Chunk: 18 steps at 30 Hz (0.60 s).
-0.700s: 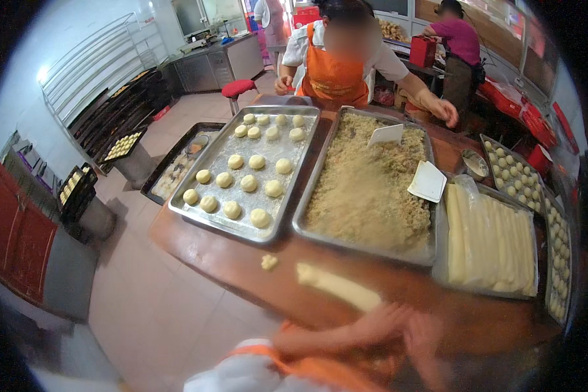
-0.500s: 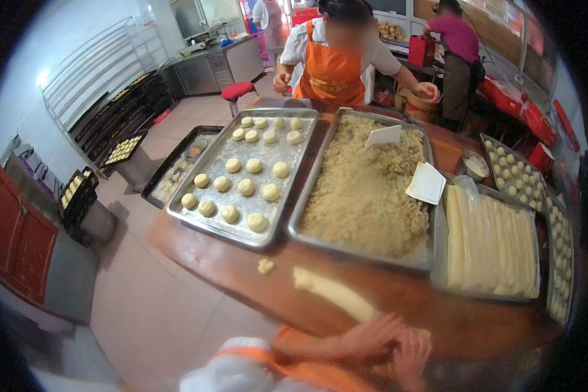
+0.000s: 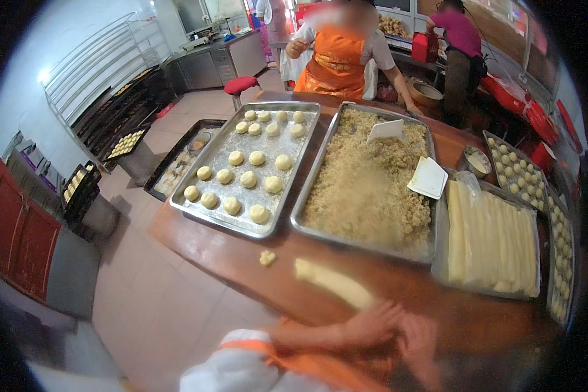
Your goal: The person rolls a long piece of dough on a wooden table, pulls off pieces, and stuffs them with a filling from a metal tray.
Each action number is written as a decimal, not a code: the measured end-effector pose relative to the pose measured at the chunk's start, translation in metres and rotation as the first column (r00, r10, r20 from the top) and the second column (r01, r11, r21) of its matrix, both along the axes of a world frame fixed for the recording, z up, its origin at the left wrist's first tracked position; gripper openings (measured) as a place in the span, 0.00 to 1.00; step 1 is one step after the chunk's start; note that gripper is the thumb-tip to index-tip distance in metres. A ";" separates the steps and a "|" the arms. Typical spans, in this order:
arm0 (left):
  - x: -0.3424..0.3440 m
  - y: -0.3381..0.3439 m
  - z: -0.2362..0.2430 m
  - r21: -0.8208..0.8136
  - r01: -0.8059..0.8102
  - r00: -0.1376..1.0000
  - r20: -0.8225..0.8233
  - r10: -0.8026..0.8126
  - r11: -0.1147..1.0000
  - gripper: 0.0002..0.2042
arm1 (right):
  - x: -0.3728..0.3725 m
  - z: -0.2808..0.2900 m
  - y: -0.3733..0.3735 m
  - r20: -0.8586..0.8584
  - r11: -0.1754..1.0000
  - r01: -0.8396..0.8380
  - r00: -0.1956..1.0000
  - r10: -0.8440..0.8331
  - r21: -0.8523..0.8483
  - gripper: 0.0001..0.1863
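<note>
On the wooden table (image 3: 209,251) a pale yellow log of dough (image 3: 333,283) slants toward me, its near end covered by my hands. Over that end lies my left hand (image 3: 374,323), fingers stretched out and fairly flat. Right beside it is my right hand (image 3: 417,334), slightly blurred, its extended fingers reaching toward the left one. Whatever is under the palms is hidden. A small scrap of dough (image 3: 267,258) rests left of the log. Beyond it, a metal tray (image 3: 277,215) carries rows of round dough balls (image 3: 248,179).
A deep tray of crumbly filling (image 3: 359,189) holds two white scrapers (image 3: 428,178). To its right, plastic partly covers dough strips (image 3: 490,242) in a tray. A metal bowl (image 3: 475,162) and trays of balls (image 3: 516,171) line the right edge. Across the table stands a co-worker in an orange apron (image 3: 336,62).
My hands have shifted slightly up and the right one a little right, along the dough log. The co-worker has leaned, one hand lowered toward the table's far edge.
</note>
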<state>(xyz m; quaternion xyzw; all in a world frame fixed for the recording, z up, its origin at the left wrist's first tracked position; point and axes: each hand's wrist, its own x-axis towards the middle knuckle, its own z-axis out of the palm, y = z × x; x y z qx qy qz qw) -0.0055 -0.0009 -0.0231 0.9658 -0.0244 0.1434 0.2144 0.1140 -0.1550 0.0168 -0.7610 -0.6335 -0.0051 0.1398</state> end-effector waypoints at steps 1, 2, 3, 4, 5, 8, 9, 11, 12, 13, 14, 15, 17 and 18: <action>-0.013 0.001 0.002 0.024 0.068 0.998 0.013 -0.068 0.997 0.27 | -0.008 -0.004 -0.018 0.054 0.999 -0.043 0.998 0.042 0.017 0.23; -0.023 0.002 0.004 0.049 0.146 0.989 0.023 -0.147 0.988 0.28 | -0.012 -0.008 -0.028 0.108 0.997 -0.076 0.991 0.073 0.031 0.24; -0.032 0.005 0.005 0.067 0.218 0.975 0.029 -0.220 0.974 0.29 | -0.014 -0.009 -0.027 0.159 0.999 -0.041 0.987 0.035 0.033 0.27; -0.039 0.016 0.006 0.123 0.147 0.986 0.056 -0.155 0.981 0.29 | -0.017 -0.009 -0.026 0.213 0.999 -0.014 0.977 0.006 0.035 0.29; -0.040 0.036 0.008 0.175 0.075 0.992 0.085 -0.091 0.982 0.29 | -0.019 -0.010 -0.025 0.265 0.999 0.015 0.964 -0.024 0.037 0.31; -0.027 0.072 0.024 0.215 0.137 0.989 -0.082 -0.122 0.967 0.28 | -0.007 -0.021 -0.004 0.062 0.993 0.107 0.993 -0.104 -0.056 0.34; -0.024 0.079 0.028 0.193 0.191 0.971 -0.179 -0.157 0.963 0.27 | 0.002 -0.023 0.005 0.210 0.997 0.076 0.974 -0.081 0.035 0.31; -0.009 0.088 0.014 0.250 0.173 0.958 -0.267 -0.104 0.953 0.27 | 0.024 -0.025 0.023 0.029 0.988 0.076 0.997 -0.072 -0.134 0.24; 0.000 0.089 0.007 0.270 0.172 0.948 -0.308 -0.084 0.947 0.26 | 0.035 -0.027 0.024 -0.059 0.972 0.071 0.995 -0.086 -0.226 0.21; 0.007 0.090 0.008 0.177 0.134 0.943 -0.324 -0.071 0.975 0.26 | 0.047 -0.029 0.019 0.106 0.963 0.084 0.993 -0.059 -0.257 0.18; 0.012 0.090 0.009 0.083 0.092 0.938 -0.341 -0.058 0.992 0.26 | 0.062 -0.030 0.014 0.266 0.953 0.101 0.964 -0.023 -0.284 0.16; 0.021 0.090 0.012 -0.009 0.061 0.933 -0.354 -0.060 0.998 0.26 | 0.077 -0.029 0.009 0.422 0.943 0.137 0.906 0.004 -0.304 0.13; 0.034 0.064 0.021 -0.082 0.047 0.972 -0.226 -0.065 0.995 0.26 | 0.103 -0.008 -0.011 0.517 0.985 -0.012 0.853 -0.079 0.171 0.09; 0.033 0.051 0.021 -0.124 0.024 0.984 -0.171 -0.045 0.992 0.26 | 0.108 0.010 -0.012 0.418 0.964 -0.014 0.903 -0.102 0.264 0.09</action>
